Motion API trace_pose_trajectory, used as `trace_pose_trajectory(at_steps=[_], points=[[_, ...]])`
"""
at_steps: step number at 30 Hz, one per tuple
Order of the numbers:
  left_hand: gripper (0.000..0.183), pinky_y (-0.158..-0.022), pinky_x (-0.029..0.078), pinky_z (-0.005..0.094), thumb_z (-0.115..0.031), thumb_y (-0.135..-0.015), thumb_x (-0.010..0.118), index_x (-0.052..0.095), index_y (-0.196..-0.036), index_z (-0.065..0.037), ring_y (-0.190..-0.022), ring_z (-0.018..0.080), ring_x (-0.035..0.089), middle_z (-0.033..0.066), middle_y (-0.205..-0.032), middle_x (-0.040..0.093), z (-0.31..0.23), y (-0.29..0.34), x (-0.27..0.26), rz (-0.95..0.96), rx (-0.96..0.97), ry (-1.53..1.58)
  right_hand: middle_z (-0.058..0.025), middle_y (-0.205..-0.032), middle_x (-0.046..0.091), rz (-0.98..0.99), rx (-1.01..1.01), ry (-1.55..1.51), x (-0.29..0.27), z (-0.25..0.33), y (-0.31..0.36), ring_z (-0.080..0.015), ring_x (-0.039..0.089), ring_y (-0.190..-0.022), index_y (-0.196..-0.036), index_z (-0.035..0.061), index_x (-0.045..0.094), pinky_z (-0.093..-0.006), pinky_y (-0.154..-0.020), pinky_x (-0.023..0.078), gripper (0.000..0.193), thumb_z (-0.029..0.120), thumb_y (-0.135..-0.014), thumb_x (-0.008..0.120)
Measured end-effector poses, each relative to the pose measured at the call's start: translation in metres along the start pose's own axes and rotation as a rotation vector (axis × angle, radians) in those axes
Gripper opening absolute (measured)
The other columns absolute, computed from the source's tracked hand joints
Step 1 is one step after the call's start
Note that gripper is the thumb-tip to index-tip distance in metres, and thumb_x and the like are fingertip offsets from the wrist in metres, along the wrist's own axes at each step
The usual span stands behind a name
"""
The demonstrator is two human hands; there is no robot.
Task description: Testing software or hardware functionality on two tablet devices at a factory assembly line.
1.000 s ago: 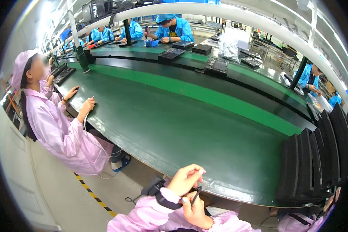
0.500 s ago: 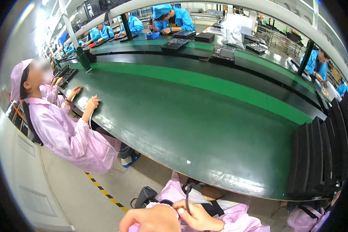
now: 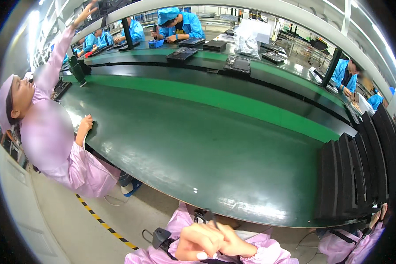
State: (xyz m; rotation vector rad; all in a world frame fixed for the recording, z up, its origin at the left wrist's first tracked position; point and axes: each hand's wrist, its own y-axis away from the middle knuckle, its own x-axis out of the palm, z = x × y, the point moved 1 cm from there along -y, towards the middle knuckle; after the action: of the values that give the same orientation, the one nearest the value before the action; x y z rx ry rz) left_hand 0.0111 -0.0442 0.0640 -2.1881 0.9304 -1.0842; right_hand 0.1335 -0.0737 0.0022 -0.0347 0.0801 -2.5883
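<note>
My left hand is closed, its fingers curled, and overlaps my right hand low in the view. What it grips, if anything, is hidden. My right hand comes in from the right in a pink sleeve, its fingers partly covered and wrapped round a thin black cord, which looks blurred. Beside my left hand, over my lap, sits a small black box-shaped device with a looped cable. Both hands are below the front edge of the green bench, not touching it.
Black foam-like slabs stand stacked at the bench's right end, a person's hand beside them. On the left, a pink-coated co-worker reaches one arm up. A small white scrap lies near the front edge. Black flat units lie across the bench.
My left hand has moved right and up, over my right hand. The view has shifted. The co-worker on the left has raised one arm overhead.
</note>
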Motion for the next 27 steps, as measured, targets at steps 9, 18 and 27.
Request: trace_pose_trajectory(at_steps=[9,18,27], points=[[0.013,-0.06,0.046,0.0306,-0.008,-0.069,0.064,0.062,-0.08,-0.002,-0.062,0.0247,0.056,0.0072,-0.07,0.059,-0.023,0.025,-0.034,-0.175,-0.11,-1.311,-0.0108,-0.085,0.058,0.136,0.052,0.608,-0.048,0.066,0.017,-0.0252,0.057,-0.08,-0.091,0.0007,0.056,-0.0353,-0.077,0.044,0.015,0.011,-0.082,0.048],[0.056,-0.092,0.036,0.0348,-0.02,-0.074,0.068,0.044,-0.121,-0.001,-0.107,0.0286,0.046,0.015,-0.115,0.049,0.056,0.07,-0.042,0.196,-0.728,-1.039,-0.0139,-0.085,0.059,0.02,-0.509,0.078,-0.085,0.109,0.04,-0.0275,0.056,-0.081,-0.069,0.0003,0.063,-0.0491,-0.088,0.041,0.02,0.013,-0.078,0.05],[0.043,-0.09,0.037,0.0273,0.001,-0.081,0.057,0.04,-0.121,-0.002,-0.107,0.0131,0.045,0.0053,-0.119,0.04,0.065,0.079,-0.033,-0.332,-0.785,-0.029,-0.0176,-0.073,0.055,-0.391,-0.461,-0.168,-0.123,0.113,0.08,-0.0287,0.058,-0.072,-0.059,-0.0034,0.056,-0.0417,-0.073,0.046,0.024,0.02,-0.064,0.057]])
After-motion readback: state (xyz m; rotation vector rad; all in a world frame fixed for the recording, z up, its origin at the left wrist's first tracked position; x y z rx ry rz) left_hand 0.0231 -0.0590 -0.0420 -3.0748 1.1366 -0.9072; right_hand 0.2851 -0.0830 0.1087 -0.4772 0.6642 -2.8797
